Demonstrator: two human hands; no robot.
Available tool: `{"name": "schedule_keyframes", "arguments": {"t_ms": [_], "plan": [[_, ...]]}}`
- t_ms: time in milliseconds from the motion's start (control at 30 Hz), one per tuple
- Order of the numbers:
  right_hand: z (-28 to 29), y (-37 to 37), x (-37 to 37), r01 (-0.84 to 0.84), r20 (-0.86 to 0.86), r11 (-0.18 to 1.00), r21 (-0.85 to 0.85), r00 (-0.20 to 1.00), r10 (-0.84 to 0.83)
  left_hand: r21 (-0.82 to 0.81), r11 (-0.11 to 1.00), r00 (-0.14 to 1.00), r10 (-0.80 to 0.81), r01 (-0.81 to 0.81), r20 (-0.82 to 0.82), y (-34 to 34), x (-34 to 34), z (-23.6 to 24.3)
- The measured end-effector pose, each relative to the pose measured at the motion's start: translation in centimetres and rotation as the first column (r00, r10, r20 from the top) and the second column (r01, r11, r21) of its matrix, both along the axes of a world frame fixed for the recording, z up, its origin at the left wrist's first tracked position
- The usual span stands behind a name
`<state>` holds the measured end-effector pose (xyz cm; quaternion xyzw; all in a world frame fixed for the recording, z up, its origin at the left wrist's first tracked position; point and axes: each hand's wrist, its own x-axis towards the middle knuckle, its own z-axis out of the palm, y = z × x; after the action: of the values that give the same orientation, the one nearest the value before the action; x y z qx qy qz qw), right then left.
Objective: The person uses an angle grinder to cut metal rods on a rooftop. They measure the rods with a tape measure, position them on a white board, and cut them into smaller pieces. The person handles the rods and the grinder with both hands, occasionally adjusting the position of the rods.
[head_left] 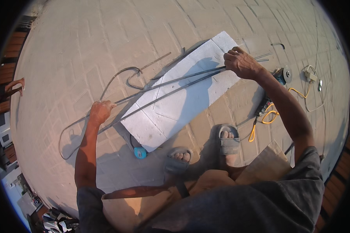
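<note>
Fingers of the right hand [243, 64] clamped on the bent metal rods [182, 78], upper right of centre; left hand [101, 111] closed around the upper length, left of centre. Rods cross the white board [151, 136] diagonally, overrunning its left and right edges. Paving [85, 35] stretches wide beyond its upper-left edge; grinder [287, 73] at right.

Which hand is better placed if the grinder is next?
Probably the right hand: the grinder lies on its side of the white slab; the left hand is off the other end. Both hold the bent rod, though.
</note>
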<state>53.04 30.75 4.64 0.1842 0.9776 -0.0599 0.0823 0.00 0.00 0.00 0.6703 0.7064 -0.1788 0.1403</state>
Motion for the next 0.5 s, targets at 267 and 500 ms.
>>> {"name": "schedule_keyframes", "arguments": {"t_ms": [267, 500], "plan": [[-1.1, 7.3, -5.9, 0.338, -0.429, 0.778, 0.53, 0.898, -0.099, 0.131, 0.967, 0.956, 0.238, -0.217, -0.173, 2.7, 3.1, 0.3], [-5.1, -0.8, -10.4, -0.011, -0.198, 0.997, 0.083, 0.98, 0.027, 0.043, 0.975, 0.966, 0.222, -0.218, -0.133, 3.8, 3.2, -2.5]]}}
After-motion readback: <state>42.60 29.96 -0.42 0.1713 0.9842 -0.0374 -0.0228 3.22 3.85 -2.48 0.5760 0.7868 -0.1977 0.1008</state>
